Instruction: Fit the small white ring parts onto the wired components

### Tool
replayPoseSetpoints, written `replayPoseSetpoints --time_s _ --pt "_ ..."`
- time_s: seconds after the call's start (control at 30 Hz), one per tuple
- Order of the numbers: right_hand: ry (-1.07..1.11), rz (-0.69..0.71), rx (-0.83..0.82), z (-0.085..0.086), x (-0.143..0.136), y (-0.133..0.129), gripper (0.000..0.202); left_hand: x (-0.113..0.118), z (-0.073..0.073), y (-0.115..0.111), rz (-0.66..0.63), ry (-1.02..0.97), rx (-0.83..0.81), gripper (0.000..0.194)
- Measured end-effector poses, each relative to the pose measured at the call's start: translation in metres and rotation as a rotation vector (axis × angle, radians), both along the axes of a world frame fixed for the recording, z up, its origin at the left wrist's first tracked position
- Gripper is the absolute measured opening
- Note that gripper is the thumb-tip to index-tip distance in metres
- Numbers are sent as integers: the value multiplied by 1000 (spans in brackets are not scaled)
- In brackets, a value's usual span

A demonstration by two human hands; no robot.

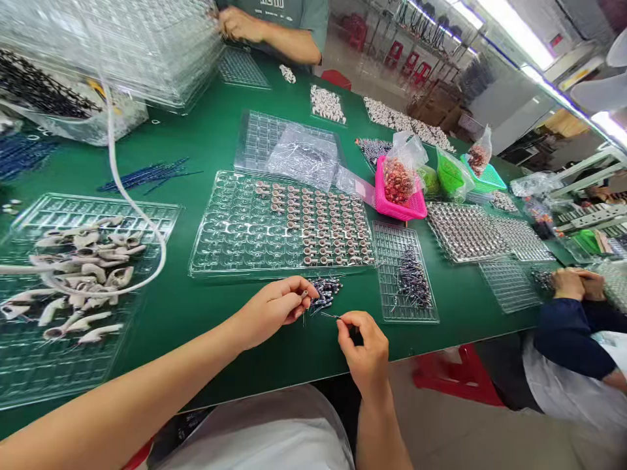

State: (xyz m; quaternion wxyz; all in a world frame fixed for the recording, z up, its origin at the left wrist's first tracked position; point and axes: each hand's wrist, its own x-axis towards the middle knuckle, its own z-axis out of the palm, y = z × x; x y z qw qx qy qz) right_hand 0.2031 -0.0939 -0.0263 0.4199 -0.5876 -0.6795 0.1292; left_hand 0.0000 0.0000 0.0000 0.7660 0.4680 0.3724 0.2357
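My left hand (281, 303) is closed, pinching a small pale brown part (304, 295) between thumb and fingertips. To its right, my right hand (365, 343) pinches a small dark part with thin wire leads (331, 316); its exact kind is too small to tell. Just beyond my hands lies a loose pile of small dark wired parts (324, 291). Behind that pile sits a clear plastic tray (235, 228), its right side filled with rows of small brown ring-shaped parts (337, 225). Another tray (392, 307) at right holds a heap of dark wired parts (415, 277).
At left, a clear tray (161, 212) carries curved beige pieces (98, 271), with a white tube (113, 156) looping over it. Stacked trays (161, 59) rise at back left. A pink basket (401, 207) stands at back right. Co-workers sit across (289, 39) and at right (568, 326).
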Motion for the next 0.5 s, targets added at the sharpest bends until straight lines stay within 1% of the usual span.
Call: replayPoseSetpoints --time_s 0.13,0.2,0.27,0.37,0.5 --pt "77 67 43 1 -13 2 24 -1 13 -4 -45 140 208 23" --pt "114 93 82 -1 -16 3 29 -1 18 -5 -101 252 330 24" --pt "137 111 126 -4 -18 3 35 -1 20 -6 -171 322 393 27" --pt "150 119 173 -8 -18 2 41 0 18 -7 -260 322 383 30" --pt "137 121 204 -9 -17 0 44 1 15 -9 -275 272 313 27"
